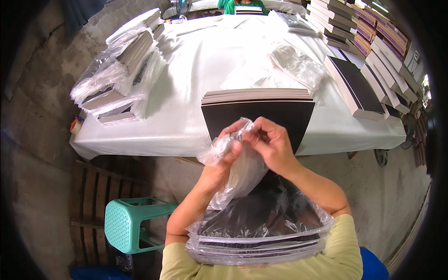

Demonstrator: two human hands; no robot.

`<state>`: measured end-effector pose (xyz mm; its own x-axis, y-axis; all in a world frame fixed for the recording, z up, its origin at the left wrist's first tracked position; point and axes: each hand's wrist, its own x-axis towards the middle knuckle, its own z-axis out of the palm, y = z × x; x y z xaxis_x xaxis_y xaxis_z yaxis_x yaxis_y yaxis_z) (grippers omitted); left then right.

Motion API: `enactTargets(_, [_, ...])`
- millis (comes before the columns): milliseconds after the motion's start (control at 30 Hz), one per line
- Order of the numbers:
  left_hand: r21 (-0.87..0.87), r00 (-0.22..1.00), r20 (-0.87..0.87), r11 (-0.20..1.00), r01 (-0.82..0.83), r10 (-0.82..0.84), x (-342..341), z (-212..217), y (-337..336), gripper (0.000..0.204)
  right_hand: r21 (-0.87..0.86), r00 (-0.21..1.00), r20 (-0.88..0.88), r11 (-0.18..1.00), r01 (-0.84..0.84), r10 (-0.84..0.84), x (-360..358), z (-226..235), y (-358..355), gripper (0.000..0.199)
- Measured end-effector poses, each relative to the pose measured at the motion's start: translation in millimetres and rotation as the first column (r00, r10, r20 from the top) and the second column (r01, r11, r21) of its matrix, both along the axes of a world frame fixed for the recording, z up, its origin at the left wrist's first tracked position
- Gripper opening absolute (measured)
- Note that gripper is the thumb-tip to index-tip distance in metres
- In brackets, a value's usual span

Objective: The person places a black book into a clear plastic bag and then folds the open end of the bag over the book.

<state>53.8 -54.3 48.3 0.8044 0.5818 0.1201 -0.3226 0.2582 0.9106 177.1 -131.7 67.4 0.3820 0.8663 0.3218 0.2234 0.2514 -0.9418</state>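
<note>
In front of my chest, both hands are closed on a clear plastic bag, which hangs crumpled below them. My left hand grips the gathered plastic, and part of it covers the fingers. Beside it my right hand pinches the bag near its top edge. Just behind the hands, a stack of black boards with pale edges leans at the table's front edge. Against my body rests another stack of black boards wrapped in clear plastic, partly covered by the hanging bag.
Plastic-wrapped stacks stand on the white-covered table at left. More clear bags lie behind the boards. Thick black-topped stacks line the right side. A green stool stands on the floor at left. A person in green sits at the far end.
</note>
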Motion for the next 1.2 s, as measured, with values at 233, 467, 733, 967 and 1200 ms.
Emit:
enactTargets(233, [0.292,0.944,-0.326,0.955,0.048,0.053,-10,-8,7,0.027,0.081,0.979,-0.2,0.997,-0.011,0.027,6,-1,-3,0.011])
enactTargets(467, [0.552,0.941,-0.201,0.825,-0.121,0.272,-28,-24,22,0.016,-0.021,0.995,-0.067,0.997,0.069,-0.07,30,5,-21,0.011])
enactTargets(733, [0.24,0.641,-0.068,0.636,-0.733,0.765,-100,-37,94,0.031,-0.12,0.978,-0.043,0.973,0.197,-0.203,50,-12,-42,0.006])
enactTargets(967, [0.626,1.0,-0.016,0.78,-0.01,0.026,-4,21,14,0.08,0.041,0.944,0.28,0.985,0.169,-0.174,19,-8,-24,0.014])
enactTargets(1200, [0.342,0.875,-0.401,0.841,0.419,-0.273,1,19,3,0.036,0.039,0.941,-0.333,0.996,0.08,-0.062,33,-16,-31,0.021])
